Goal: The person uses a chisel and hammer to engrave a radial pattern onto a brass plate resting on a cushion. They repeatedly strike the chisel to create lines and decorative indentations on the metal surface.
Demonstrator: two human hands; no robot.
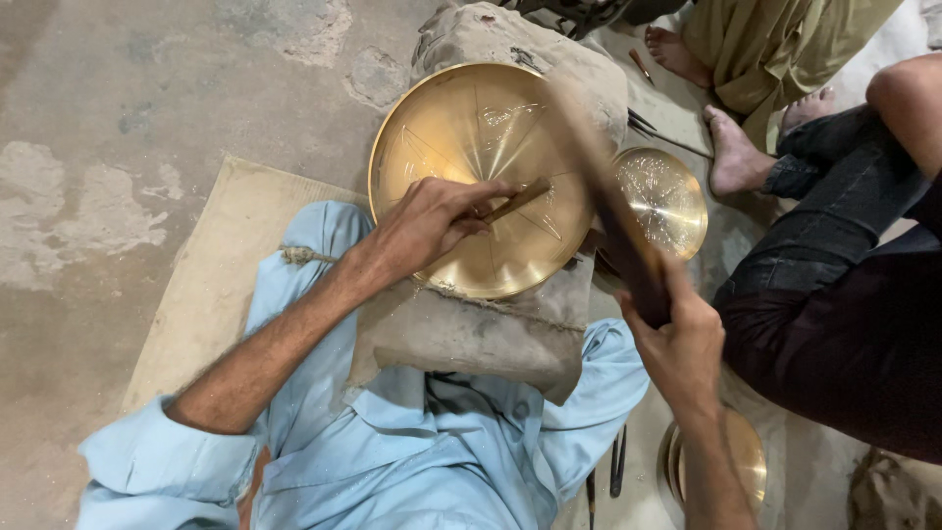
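Left hand (427, 224) clamps a chisel (515, 200) on the brass plate (461, 128); right hand (677, 339) grips a blurred mallet (613, 211); a skewed strike might gouge astray.

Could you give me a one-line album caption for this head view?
Left hand steadies a chisel on a brass plate while the right hand swings a blurred mallet.

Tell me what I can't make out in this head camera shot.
- Mallet in the right hand: motion-blurred, shape of its head unclear.
- Chisel tip: too small to tell whether it touches the brass tray.
- Left hand fingertips: curled under, grip hidden.
- Lower brass dish: covered by the right forearm.
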